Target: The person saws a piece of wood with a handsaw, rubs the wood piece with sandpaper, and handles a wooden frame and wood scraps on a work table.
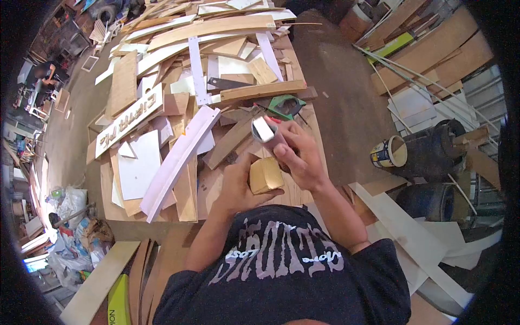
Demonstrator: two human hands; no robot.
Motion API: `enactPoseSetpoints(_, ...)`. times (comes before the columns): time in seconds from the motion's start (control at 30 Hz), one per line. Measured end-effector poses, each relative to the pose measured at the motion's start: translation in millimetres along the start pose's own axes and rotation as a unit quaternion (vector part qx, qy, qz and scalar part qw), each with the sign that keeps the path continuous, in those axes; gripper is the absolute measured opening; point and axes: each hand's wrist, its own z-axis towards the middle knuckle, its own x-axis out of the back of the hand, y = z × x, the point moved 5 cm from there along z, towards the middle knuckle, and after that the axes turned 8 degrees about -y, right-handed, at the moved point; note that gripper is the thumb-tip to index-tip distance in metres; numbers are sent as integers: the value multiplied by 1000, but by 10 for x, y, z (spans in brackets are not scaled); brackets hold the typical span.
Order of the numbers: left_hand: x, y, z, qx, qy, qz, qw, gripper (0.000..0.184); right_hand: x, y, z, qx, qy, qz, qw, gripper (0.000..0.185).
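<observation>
Cradling wooden block [265, 176] in curled left hand [236, 183], at twelve o'clock from black T-shirt [325, 290]
Clasping grey-wrapped white block [264, 130] in closed right hand [297, 154], just beyond; keep both grips firm

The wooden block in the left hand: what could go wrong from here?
The wooden block seems supported only by the left hand, so a loose grip might drop it. The right hand holds a white-ended piece close by, which could knock the block. Boards lie heaped on the table, so a dropped block might bounce off them.
</observation>
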Motion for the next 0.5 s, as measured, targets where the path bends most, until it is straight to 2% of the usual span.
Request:
enactPoseSetpoints(0.03, 48, -62, 5, 21, 43, -18, 999, 71, 11, -44, -55, 46, -20, -50, 997, 62)
enactPoseSetpoints(0.07, 32, -99, 39, 20, 42, -18, 999, 71, -11, -78, -129, 90, -41, -100, 990, 60)
enactPoseSetpoints(0.1, 42, -142, 72, 9, 78, -83, 993, 72, -74, 23, -207, 89, -23, -14, 996, 56)
enactPoseSetpoints(0.13, 45, -180, 82, -2, 112, -147, 983, 74, -100, 9, -165, 88, -24, -13, 996, 56)
enactPoseSetpoints(0.17, 9, -199, 78, 0, 108, -146, 983, 74, -70, 36, -112, 39, 13, 44, 998, 57)
enactPoseSetpoints(0.2, -51, -194, 65, -3, 78, -111, 991, 75, -22, 89, -90, -11, 50, 102, 993, 58)
enactPoseSetpoints(0.23, -97, -183, 58, -9, 48, -74, 996, 76, 7, 84, -92, -6, 44, 111, 993, 59)
enactPoseSetpoints(0.33, -118, -122, 111, -26, 63, -63, 996, 80, 35, 13, -213, 33, 22, 102, 994, 56)
enactPoseSetpoints(0.37, -152, -95, 127, -32, 70, -97, 992, 80, 43, 32, -229, 55, 46, 122, 990, 54)
enactPoseSetpoints(0.4, -170, -67, 129, -46, 55, -58, 996, 79, 68, 33, -177, 55, 44, 123, 990, 54)
enactPoseSetpoints(0.47, -204, -10, 133, -77, 30, 19, 996, 77, 150, 106, -77, -8, 61, 148, 987, 60)
enactPoseSetpoints(0.5, -223, -45, 130, -36, 19, 20, 999, 76, 157, 134, -127, -28, 60, 151, 986, 59)
